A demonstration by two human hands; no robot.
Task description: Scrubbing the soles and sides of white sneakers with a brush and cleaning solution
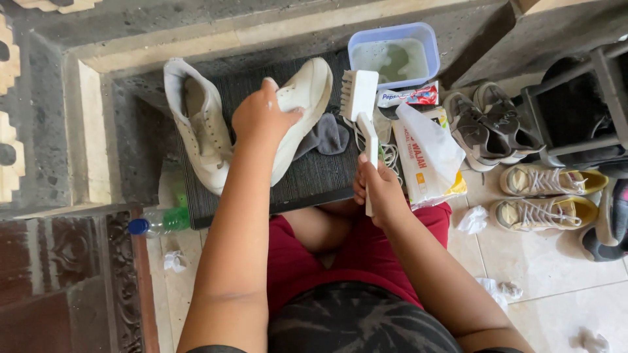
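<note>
Left hand (261, 117) grips a white shoe (304, 108); right hand (379, 189) clasps a brush (362, 111).
Shoe lies sole-up, tub (392, 55) just beyond the brush.

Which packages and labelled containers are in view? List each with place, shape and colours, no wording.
Soft white plastic tissue pack with orange-yellow end: right of the white scrub brush, lying flat, crumpled.
Small white, red and blue toothpaste tube: lying flat in front of the blue-rimmed plastic tub.
Clear plastic bottle with blue cap, green contents: on its side, left of the dark mat.
</note>
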